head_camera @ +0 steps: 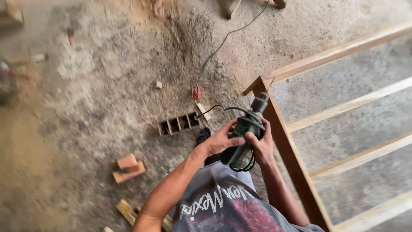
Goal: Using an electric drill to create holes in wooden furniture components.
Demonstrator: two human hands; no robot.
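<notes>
The person is holding a green drill (241, 141) in both hands, above the lap and just left of a wooden frame (288, 148). The left hand (219, 141) is wrapping its grip around the drill's body from the left; the right hand (262, 146) is clamping it from the right, fingers curling over the top. The drill's grey nose is pointing up toward the frame's corner, close to touching the upright edge. A black cord (242, 165) is looping under the drill. On the dusty floor (98, 99), a 4-cell block (178, 124) is lying just beyond the hands, and 2 stacked wood offcuts (128, 168) are sitting well left. Open floor is spreading wide to the left; the frame's rails are bounding the right.
</notes>
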